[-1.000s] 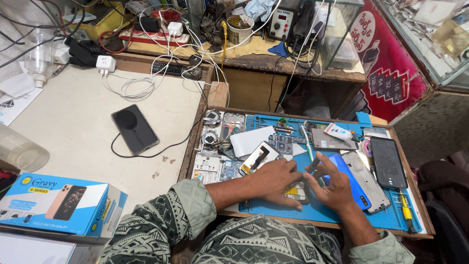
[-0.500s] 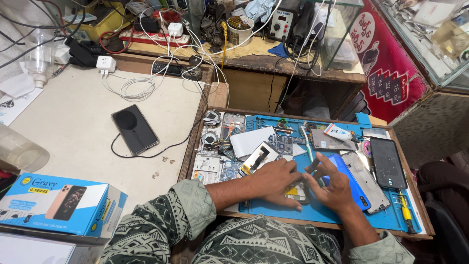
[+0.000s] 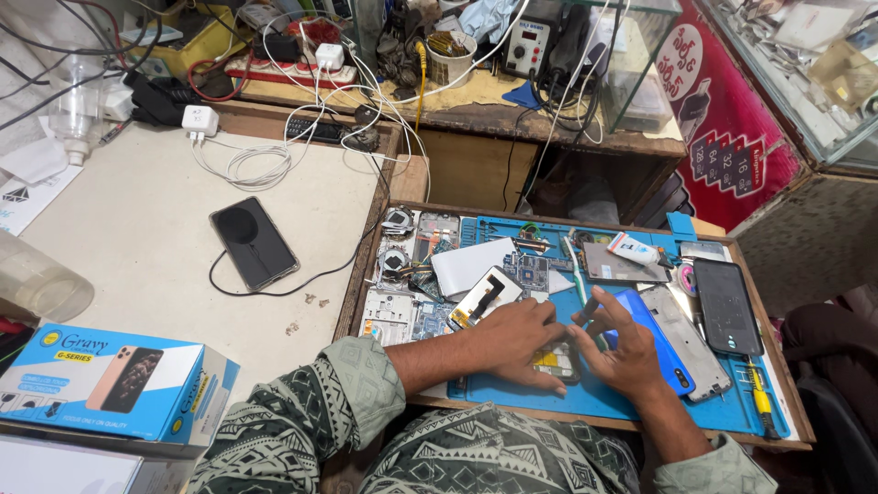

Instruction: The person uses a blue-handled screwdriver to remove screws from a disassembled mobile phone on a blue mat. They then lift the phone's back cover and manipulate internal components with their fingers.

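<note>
My left hand (image 3: 514, 340) lies flat on the blue work mat (image 3: 631, 402), fingers pressing down a small circuit board with yellow parts (image 3: 554, 360). My right hand (image 3: 620, 348) hovers just right of that board with fingers spread, and a thin tool (image 3: 578, 274) rises from between thumb and forefinger. A blue phone back cover (image 3: 660, 338) lies under and beside the right hand. A phone screen module (image 3: 485, 297) rests just above the left hand. Both sleeves are patterned green.
The wooden tray (image 3: 788, 402) holds several phone parts, a black phone (image 3: 727, 305), a metal frame (image 3: 688, 340), a white tube (image 3: 634, 248) and a yellow screwdriver (image 3: 759, 395). A black phone on a cable (image 3: 253, 242) and a blue phone box (image 3: 110, 382) sit on the table at left.
</note>
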